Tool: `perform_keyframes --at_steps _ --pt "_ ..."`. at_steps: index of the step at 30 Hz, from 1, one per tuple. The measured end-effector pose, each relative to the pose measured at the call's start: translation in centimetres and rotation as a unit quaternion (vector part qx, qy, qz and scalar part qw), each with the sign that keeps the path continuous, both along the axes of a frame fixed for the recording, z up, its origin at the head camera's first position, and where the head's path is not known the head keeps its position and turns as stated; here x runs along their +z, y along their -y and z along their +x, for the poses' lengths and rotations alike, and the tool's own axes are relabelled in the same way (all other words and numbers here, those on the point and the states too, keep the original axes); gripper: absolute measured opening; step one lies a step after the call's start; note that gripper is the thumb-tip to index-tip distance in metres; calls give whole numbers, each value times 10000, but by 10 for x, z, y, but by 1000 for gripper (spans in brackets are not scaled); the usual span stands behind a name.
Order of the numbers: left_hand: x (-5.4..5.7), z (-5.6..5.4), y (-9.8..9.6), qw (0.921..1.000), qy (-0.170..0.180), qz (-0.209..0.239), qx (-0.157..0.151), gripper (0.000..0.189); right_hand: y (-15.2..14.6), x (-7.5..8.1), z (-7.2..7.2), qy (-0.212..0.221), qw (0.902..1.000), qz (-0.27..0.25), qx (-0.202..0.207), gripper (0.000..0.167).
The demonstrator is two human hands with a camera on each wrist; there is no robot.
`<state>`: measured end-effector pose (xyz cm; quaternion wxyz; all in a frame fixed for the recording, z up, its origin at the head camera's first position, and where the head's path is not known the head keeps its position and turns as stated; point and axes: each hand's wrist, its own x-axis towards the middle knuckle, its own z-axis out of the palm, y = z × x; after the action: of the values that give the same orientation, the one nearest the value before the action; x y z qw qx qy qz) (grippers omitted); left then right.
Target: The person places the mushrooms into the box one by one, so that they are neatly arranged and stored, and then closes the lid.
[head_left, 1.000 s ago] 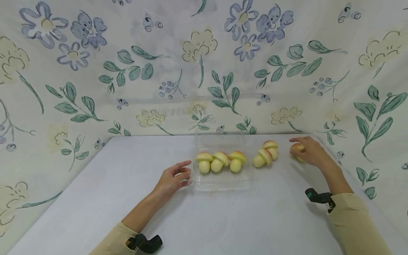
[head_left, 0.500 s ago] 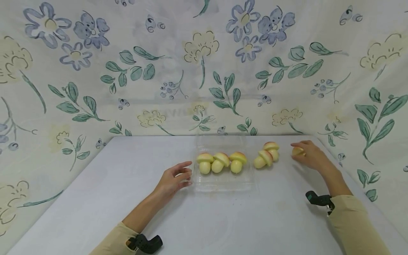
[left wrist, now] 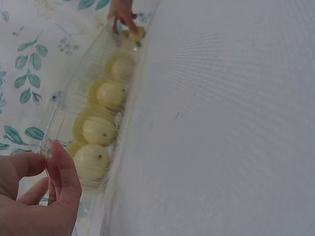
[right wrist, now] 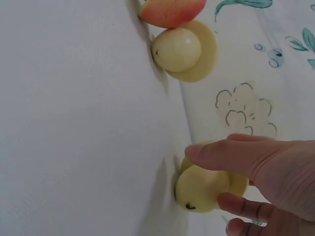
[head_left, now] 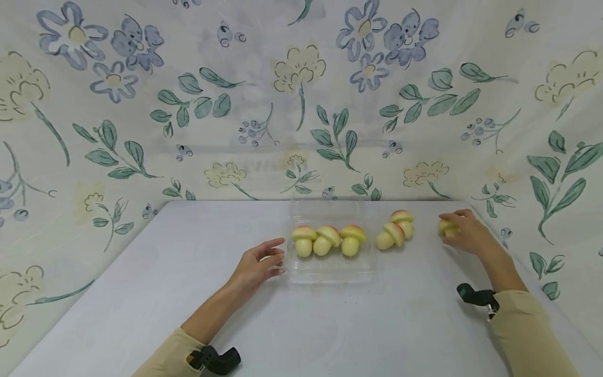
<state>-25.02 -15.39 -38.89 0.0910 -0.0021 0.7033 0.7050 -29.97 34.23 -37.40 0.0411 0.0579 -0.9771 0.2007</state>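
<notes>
At the back right of the table, my right hand (head_left: pixel 468 233) holds a yellow mushroom-shaped piece (right wrist: pixel 199 189) between thumb and fingers. Its rounded stem has a dark spot at the end; the hand partly covers its cap. My left hand (head_left: pixel 256 264) is at the left side of a clear plastic container (head_left: pixel 330 273), its fingers spread and slightly bent against the edge. In the container stand three similar pieces, a left one (head_left: pixel 303 246), a middle one (head_left: pixel 323 245) and a right one (head_left: pixel 350 245), with red-tinged yellow caps.
Right of the container, two more mushroom-shaped pieces lie on the white table (head_left: pixel 367 324), a nearer one (head_left: pixel 386 240) leaning against a farther one (head_left: pixel 406 228). A floral cloth (head_left: pixel 264 115) hangs behind the table's back edge.
My right hand has shifted slightly right and toward me, and the piece in it has turned so that less red shows. My left hand stays in place at the container.
</notes>
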Motion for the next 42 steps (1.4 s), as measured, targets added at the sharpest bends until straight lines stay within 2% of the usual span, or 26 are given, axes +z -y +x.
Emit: perform_keyframes --at_steps 6,15,42 --pt "-1 0 0 10000 -8 23 2 51 -7 0 2 128 9999 71 41 68" --pt "1 0 0 9999 -29 96 -69 51 -5 -2 -1 304 9992 -191 160 76" --pt "0 1 0 9998 -64 167 0 51 -4 -3 -3 275 9991 -240 205 77"
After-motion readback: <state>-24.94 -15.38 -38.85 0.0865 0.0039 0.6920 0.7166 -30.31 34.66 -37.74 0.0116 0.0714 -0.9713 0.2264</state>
